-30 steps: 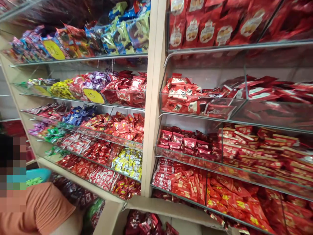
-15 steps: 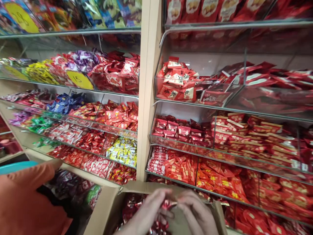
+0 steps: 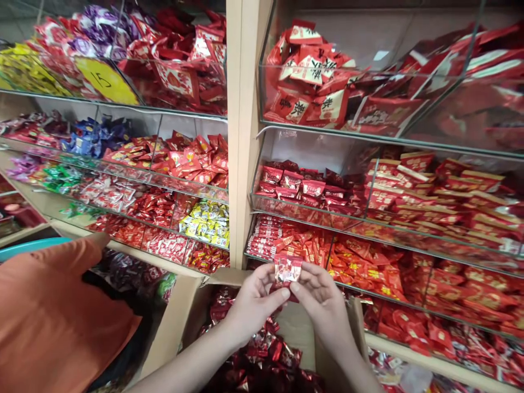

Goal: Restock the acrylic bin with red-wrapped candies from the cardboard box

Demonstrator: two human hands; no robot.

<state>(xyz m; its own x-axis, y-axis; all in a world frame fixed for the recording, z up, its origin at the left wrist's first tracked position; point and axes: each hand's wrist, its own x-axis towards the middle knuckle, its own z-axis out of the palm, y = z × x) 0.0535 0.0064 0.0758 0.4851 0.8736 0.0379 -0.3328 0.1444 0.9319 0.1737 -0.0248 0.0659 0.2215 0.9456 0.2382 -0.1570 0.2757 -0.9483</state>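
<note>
Between both hands, above the cardboard box, is a small red candy packet [image 3: 287,271] with a pale picture on its front. My left hand [image 3: 256,295] pinches its left side, thumb in front. My right hand [image 3: 321,292] grips the right side the same way, its thumb at the lower edge. Below them the open cardboard box [image 3: 164,333] holds a heap of shiny dark red wrapped candies [image 3: 266,355]. Part of the box's bottom shows bare on the right of the heap, and my forearms cover some of the candies.
Shelves with clear bins hold red packets [image 3: 311,71], yellow-wrapped candies [image 3: 207,224] and blue ones [image 3: 96,136]. A wooden post [image 3: 239,136] divides the shelves. At left stands a person in an orange top [image 3: 61,311], close to a turquoise tub [image 3: 35,248]. A yellow tag [image 3: 107,81] reads 15.
My hands were blurred and lower over the box; now they are raised, with the packet clearly visible between them. The view has tilted downward, and the shelves appear higher.
</note>
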